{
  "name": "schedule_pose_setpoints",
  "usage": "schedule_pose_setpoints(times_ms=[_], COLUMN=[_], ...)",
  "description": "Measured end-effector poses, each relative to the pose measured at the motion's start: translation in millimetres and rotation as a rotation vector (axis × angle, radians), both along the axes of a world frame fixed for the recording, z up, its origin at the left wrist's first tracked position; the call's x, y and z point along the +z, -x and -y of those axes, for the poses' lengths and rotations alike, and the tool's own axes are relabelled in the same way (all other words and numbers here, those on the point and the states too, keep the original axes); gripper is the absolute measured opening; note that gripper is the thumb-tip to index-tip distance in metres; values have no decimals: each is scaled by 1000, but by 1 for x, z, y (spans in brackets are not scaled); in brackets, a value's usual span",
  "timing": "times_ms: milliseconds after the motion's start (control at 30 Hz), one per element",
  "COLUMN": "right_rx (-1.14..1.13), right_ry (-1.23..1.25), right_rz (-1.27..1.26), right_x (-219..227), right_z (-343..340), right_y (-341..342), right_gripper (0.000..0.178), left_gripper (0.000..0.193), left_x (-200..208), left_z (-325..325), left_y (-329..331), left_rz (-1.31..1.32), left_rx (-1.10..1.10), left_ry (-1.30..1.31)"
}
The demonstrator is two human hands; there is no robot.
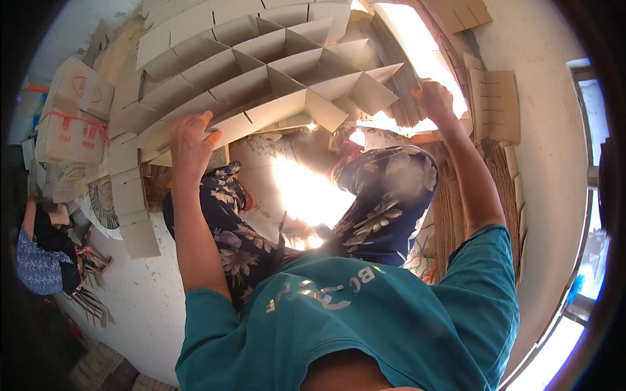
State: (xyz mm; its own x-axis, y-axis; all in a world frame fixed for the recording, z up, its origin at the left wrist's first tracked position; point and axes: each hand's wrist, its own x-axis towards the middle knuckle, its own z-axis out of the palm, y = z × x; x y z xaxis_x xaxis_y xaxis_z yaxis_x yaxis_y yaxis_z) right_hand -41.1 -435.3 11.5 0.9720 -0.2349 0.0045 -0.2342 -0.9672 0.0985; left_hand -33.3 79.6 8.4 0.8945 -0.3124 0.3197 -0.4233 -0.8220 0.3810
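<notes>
A grid of interlocked cardboard dividers [241, 85] spreads in front of me, its cells standing open. My left hand [191, 140] grips the near edge of this divider grid at its left part, thumb and fingers closed on the board. Orange covers show on some of its fingertips. Over to the right, a stack of cardboard strips [396, 81] lies beside the grid. My right hand [433, 103] is closed at the stack's right edge, fingertips against the strips. How many strips it pinches is hidden.
A carton tied with red string [72, 137] stands at the left. Slotted cardboard sheets [499, 104] lean by the right wall, above bundled cardboard [447, 208]. Another person [45, 254] sits at the far left. Strong sunlight washes out the floor between my legs.
</notes>
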Motion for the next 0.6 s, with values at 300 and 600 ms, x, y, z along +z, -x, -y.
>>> schedule_pose_setpoints(times_ms=[300,600], right_rx=[139,362], right_ry=[-257,-932], right_rz=[362,553], right_x=[39,133], right_z=[19,-131], right_y=[-3,0], right_gripper=[31,44], left_gripper=[39,26], left_x=[5,-22], left_z=[-11,-45], left_y=[21,10], left_rz=[16,-116], left_rx=[116,125], left_ry=[70,221])
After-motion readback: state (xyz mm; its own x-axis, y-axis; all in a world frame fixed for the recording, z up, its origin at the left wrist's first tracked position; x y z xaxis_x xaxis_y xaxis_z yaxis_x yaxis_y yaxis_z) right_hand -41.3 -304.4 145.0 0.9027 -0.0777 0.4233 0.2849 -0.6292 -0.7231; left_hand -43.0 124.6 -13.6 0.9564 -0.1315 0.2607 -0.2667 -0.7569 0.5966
